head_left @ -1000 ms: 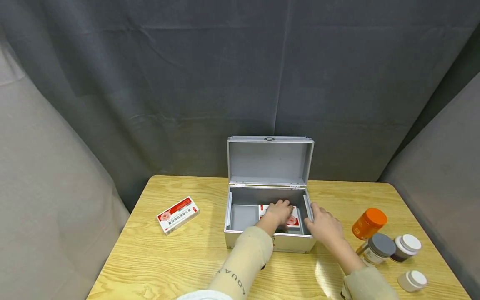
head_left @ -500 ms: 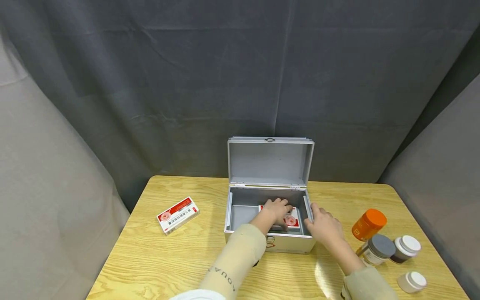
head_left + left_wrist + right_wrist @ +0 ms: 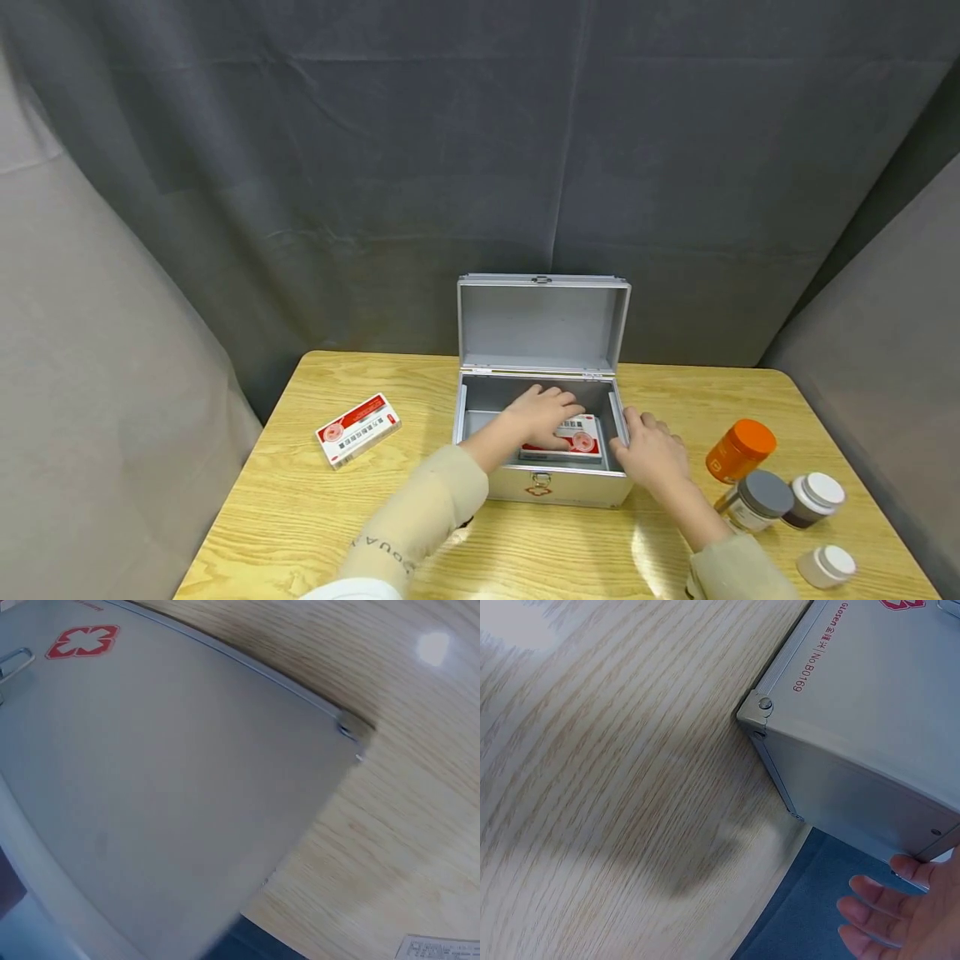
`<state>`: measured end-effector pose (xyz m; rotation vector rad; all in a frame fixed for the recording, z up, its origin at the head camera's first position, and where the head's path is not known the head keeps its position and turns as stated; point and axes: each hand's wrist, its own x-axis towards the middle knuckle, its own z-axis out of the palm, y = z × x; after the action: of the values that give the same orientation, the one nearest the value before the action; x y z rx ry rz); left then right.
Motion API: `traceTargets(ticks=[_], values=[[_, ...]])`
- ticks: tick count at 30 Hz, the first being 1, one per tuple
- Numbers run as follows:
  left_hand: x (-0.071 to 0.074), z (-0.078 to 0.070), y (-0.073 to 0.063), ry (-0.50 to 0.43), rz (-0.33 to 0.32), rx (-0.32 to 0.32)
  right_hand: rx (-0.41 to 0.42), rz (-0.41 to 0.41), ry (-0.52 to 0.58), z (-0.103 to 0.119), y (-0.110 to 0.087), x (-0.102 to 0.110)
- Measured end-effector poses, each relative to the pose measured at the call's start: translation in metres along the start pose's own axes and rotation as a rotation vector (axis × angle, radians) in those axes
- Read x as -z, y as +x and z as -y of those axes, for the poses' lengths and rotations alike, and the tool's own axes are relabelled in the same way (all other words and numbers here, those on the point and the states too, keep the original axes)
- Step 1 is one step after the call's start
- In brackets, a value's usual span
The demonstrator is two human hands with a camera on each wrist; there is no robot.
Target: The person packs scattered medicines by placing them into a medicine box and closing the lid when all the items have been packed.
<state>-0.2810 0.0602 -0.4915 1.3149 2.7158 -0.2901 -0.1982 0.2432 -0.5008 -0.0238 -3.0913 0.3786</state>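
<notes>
An aluminium first-aid case point(image 3: 585, 487) stands on the table with its lid point(image 3: 543, 329) raised. Inside it, toward the right, lies a red-and-white medicine box point(image 3: 581, 442). My left hand point(image 3: 538, 417) is over this box, fingers extended and spread, thumb by its near edge; it covers the box's left part. My right hand point(image 3: 652, 450) holds the case's right rim. The right wrist view shows one fingertip against the side wall point(image 3: 855, 802), with the other fingers point(image 3: 874, 922) apart from it. The left wrist view shows the front panel point(image 3: 172, 750), not the left fingers.
A second medicine box point(image 3: 358, 429) lies at the left. At the right stand an orange jar point(image 3: 738, 450), a grey-capped bottle point(image 3: 756, 500), a white-capped dark bottle point(image 3: 812, 500) and a small white bottle point(image 3: 825, 567). A dark curtain point(image 3: 375, 167) hangs behind the table.
My left hand has loosened from the medicine box and shifted left, its fingers spreading, so more of the box shows. My right hand stays at the rim.
</notes>
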Motion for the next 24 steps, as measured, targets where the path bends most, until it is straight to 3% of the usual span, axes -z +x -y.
traceTargets(ticks=[6,12,17,24], values=[[0.01,0.003,-0.022,0.047,-0.143,-0.075,0.002,-0.003,-0.015,-0.001,0.001,0.0],[0.013,0.008,-0.044,0.076,-0.256,-0.083,0.0,0.001,-0.014,0.0,0.001,-0.001],[0.01,0.018,-0.063,0.092,-0.35,-0.055,0.004,0.001,-0.007,0.0,0.0,-0.001],[0.001,0.04,-0.089,0.023,-0.454,0.029,0.004,-0.003,0.001,-0.002,0.001,-0.002]])
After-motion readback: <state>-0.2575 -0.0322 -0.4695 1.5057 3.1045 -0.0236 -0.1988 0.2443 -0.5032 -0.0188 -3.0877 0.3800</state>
